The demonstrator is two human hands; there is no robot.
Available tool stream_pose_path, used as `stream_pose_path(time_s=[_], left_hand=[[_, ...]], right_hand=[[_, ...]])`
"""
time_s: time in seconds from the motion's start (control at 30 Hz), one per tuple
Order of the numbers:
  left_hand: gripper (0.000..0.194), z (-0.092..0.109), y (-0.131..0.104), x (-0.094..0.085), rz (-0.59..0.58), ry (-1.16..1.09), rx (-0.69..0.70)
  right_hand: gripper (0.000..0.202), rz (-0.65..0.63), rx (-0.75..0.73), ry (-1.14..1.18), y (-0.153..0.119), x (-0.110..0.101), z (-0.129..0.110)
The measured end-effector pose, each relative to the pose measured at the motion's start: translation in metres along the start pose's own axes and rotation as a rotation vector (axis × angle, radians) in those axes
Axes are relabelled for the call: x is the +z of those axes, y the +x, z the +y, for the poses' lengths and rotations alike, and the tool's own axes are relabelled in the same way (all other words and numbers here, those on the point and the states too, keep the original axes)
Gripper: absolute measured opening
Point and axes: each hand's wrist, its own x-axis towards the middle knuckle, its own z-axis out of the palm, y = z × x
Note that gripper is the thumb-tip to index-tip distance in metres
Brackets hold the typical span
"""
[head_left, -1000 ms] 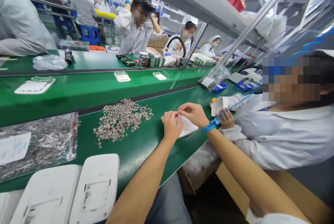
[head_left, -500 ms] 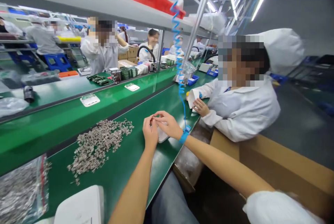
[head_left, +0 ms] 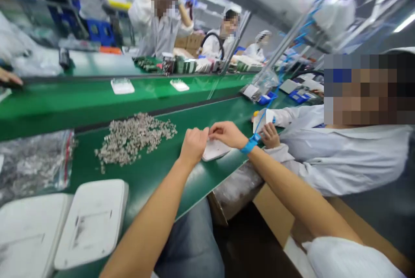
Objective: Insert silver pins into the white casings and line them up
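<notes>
From the head view, a green table (head_left: 152, 174) runs from near left to far right; on it, left of the hands, lies a loose heap of small metal parts (head_left: 136, 137), and further left a clear bag of the same parts (head_left: 32, 163) with a red seal strip; at the near left edge two white plastic housings (head_left: 92, 224) lie flat, side by side; beyond a dark dividing strip, on a farther green belt (head_left: 81, 103), rest two small white trays (head_left: 122, 86); a co-worker in a white coat (head_left: 340, 157) sits close on the right, one hand (head_left: 269, 136) just beside the person's right wrist, holding a white piece; other people in white coats work on the far side; nothing stands between the camera and the hands.

The white plate (head_left: 214, 150) lies flat on the table near its near edge, directly under both hands; the left hand (head_left: 193, 145) comes in from the near side with the arm stretched forward, knuckles up, fingers (head_left: 202, 133) curled together over the plate's left end; the right hand (head_left: 228, 134), wearing a blue wrist strap (head_left: 249, 145) with a coiled blue cord, reaches across from the right, its fingers bent down and pinched to meet those of the left hand; both sets of fingertips are drawn nearly closed at one spot above the plate, though whether a small part sits between them cannot be told through the blur.
</notes>
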Motion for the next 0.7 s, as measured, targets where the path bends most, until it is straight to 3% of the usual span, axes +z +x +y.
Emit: stream_pose_path(time_s=[0.17, 0.27, 0.37, 0.43, 0.53, 0.7], left_hand=[[0.015, -0.013, 0.004, 0.006, -0.01, -0.154, -0.106], [0.01, -0.01, 0.005, 0.012, 0.098, -0.225, -0.196], [0.006, -0.004, 0.006, 0.016, 0.24, -0.319, -0.298], [0.007, -0.002, 0.007, 0.016, 0.257, -0.38, -0.349], [0.008, -0.003, 0.006, 0.012, 0.143, -0.301, -0.391], [0.002, -0.006, 0.002, 0.008, -0.049, -0.118, -0.423]], right_hand=[[0.008, -0.081, -0.058, -0.167, 0.009, 0.002, 0.001], [0.009, -0.014, -0.098, -0.145, 0.007, 0.008, 0.001], [0.016, 0.006, -0.06, 0.024, 0.006, 0.007, 0.004], [0.017, 0.0, -0.044, 0.046, 0.005, 0.003, 0.007], [0.01, -0.001, -0.152, -0.225, 0.006, -0.005, 0.012], [0.013, -0.13, -0.355, -0.592, 0.008, -0.002, 0.016]])
